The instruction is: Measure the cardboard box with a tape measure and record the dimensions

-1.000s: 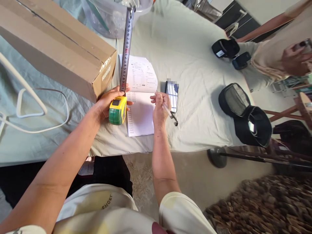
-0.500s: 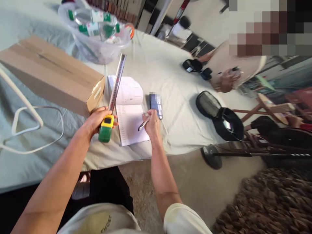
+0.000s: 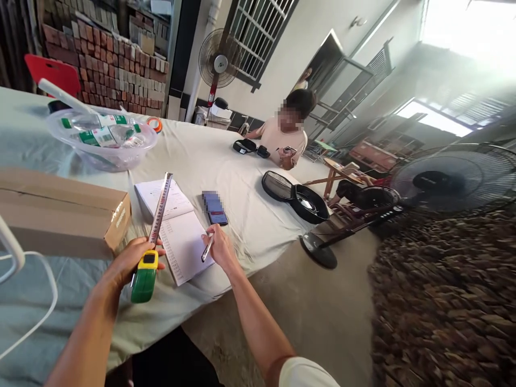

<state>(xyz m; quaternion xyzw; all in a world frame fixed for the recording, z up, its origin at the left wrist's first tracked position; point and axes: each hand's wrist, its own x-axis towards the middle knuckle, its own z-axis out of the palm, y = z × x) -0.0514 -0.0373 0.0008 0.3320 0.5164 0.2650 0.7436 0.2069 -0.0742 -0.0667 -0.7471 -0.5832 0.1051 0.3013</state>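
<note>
My left hand [image 3: 127, 262] grips a yellow and green tape measure [image 3: 144, 275] near the table's front edge. Its metal blade [image 3: 160, 208] sticks out, up and away over an open notebook [image 3: 175, 234]. My right hand [image 3: 219, 248] is closed on a silver pen [image 3: 207, 248], whose tip rests at the notebook's right page. A phone [image 3: 215, 208] lies just beyond that hand. A brown cardboard box [image 3: 60, 210] sits left of the tape measure.
A clear plastic tub [image 3: 100, 141] of bottles stands at the back left. Black round cases [image 3: 296, 195] lie at the table's right edge. Another person [image 3: 287, 134] sits at the far end. Fans [image 3: 451, 180] stand on the floor at right. White cable [image 3: 28, 301] loops at left.
The view has tilted up from the table to the room. The blade has shortened since a second ago, and the pen now points at the notebook page.
</note>
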